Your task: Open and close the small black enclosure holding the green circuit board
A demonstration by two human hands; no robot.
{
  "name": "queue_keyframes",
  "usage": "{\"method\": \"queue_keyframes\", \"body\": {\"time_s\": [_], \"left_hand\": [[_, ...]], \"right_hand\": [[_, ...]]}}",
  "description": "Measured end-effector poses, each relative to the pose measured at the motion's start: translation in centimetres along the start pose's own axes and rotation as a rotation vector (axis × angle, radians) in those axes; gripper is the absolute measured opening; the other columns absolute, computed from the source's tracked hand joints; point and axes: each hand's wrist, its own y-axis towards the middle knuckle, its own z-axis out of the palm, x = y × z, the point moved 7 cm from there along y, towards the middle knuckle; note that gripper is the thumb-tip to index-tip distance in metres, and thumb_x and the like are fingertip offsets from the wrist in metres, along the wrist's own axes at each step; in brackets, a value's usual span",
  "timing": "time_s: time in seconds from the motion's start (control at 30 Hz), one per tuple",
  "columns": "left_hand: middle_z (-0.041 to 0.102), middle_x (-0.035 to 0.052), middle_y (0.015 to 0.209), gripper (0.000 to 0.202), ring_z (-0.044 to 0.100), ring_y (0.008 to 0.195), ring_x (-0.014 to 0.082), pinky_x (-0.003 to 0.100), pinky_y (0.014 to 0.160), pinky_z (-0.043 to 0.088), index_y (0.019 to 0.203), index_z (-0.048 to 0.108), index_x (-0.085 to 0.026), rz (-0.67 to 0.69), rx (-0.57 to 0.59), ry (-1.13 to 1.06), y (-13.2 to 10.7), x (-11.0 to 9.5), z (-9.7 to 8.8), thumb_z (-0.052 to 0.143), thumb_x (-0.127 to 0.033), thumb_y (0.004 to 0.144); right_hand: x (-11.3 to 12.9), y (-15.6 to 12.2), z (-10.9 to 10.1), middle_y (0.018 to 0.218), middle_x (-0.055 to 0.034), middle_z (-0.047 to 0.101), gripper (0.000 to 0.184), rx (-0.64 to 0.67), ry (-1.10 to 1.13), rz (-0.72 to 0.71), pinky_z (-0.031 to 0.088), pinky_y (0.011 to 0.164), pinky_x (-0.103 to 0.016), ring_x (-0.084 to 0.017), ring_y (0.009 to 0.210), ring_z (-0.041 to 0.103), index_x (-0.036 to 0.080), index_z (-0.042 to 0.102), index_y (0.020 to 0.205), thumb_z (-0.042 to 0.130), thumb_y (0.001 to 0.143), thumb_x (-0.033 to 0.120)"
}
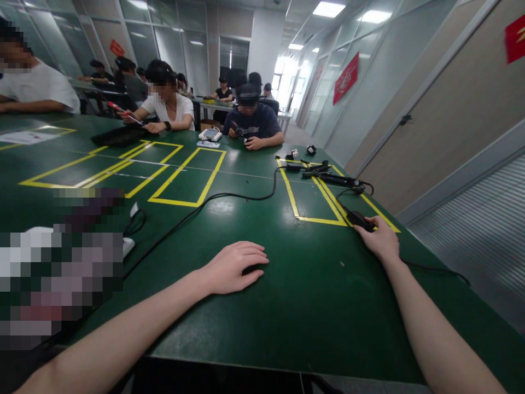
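Observation:
My left hand [239,268] lies palm down on the green table [287,312], fingers stretched forward and holding nothing. Off to the right, my right hand [381,238] has its fingers round a black power adapter [359,220] at the yellow tape. One cord runs from the adapter up to a long black handheld tool [340,179]. Another black cord [437,268] trails from beneath my right hand toward the table's right edge. Part of the adapter is covered by my fingers.
A long black cable [172,225] crosses the table. Yellow tape rectangles [176,202] mark its surface. Small black parts [311,150] lie beyond the tool. Across the table, people [254,123] sit working, one near a black tray [117,135]. A blurred-out area covers the left.

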Motion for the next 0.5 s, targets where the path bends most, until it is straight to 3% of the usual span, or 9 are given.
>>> {"method": "queue_keyframes", "body": {"time_s": [0.13,0.37,0.5], "left_hand": [[0.077,0.0071,0.122,0.024,0.068,0.124,0.0225,0.042,0.111,0.053,0.119,0.073,-0.02,-0.009,-0.006,-0.007,0.0,0.1,-0.1,0.063,-0.024,0.097],[0.077,0.0073,0.122,0.023,0.067,0.124,0.0229,0.042,0.111,0.054,0.118,0.073,-0.019,-0.023,0.003,-0.019,-0.1,0.1,-0.2,0.063,-0.023,0.097],[0.077,0.0068,0.121,0.023,0.067,0.124,0.0225,0.041,0.111,0.053,0.118,0.073,-0.02,-0.027,0.006,-0.024,-0.2,0.3,-0.1,0.062,-0.024,0.098]], "right_hand": [[0.7,-0.1,0.3,0.098,-0.0089,0.073,0.035,0.068,0.117,-0.108,0.05,0.073,-0.038,-0.03,0.085,0.066,0.024,0.068,0.098,0.069,0.07,0.046],[-0.8,0.5,-0.2,0.096,-0.0139,0.072,0.037,-0.032,-0.017,0.03,0.049,0.07,-0.043,-0.034,0.082,0.066,0.024,0.068,0.099,0.069,0.072,0.049],[-1.2,0.8,0.2,0.103,-0.0153,0.074,0.038,0.002,-0.008,0.015,0.05,0.07,-0.044,-0.036,0.086,0.068,0.024,0.069,0.102,0.067,0.073,0.047]]}}
